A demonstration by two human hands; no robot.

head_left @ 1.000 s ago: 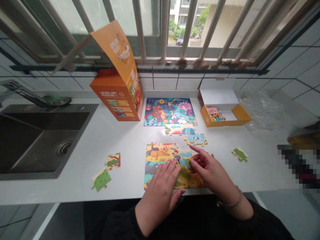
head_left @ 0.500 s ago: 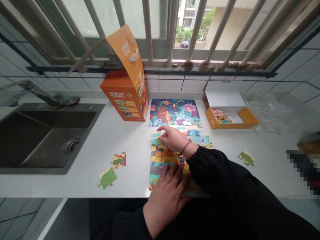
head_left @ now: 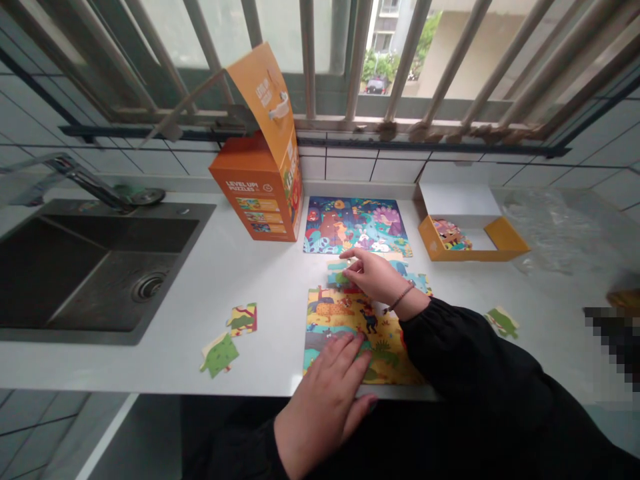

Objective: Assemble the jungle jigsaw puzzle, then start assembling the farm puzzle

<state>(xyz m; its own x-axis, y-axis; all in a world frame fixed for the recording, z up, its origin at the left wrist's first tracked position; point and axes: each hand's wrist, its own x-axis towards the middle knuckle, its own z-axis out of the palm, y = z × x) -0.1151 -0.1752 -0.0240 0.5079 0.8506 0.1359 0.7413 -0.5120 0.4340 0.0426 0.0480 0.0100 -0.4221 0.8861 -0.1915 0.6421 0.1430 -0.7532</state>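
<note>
My left hand lies with its fingers stretched over the lower part of a yellow animal jigsaw puzzle at the counter's front edge. Above the puzzle's upper edge, my right hand pinches a blue and green puzzle piece between thumb and forefinger. Other light-blue joined pieces show beyond my right wrist, partly hidden by the hand. A finished dark-blue animal puzzle lies just behind.
Loose puzzle pieces lie at left, a green one and a striped one, with another green piece at right. An orange puzzle box, an open yellow box, clear plastic wrapping and a sink surround the puzzles.
My right hand has moved right with the blue and green piece, away from the yellow puzzle's upper left, where a gap now shows. My left hand still rests on the puzzle.
</note>
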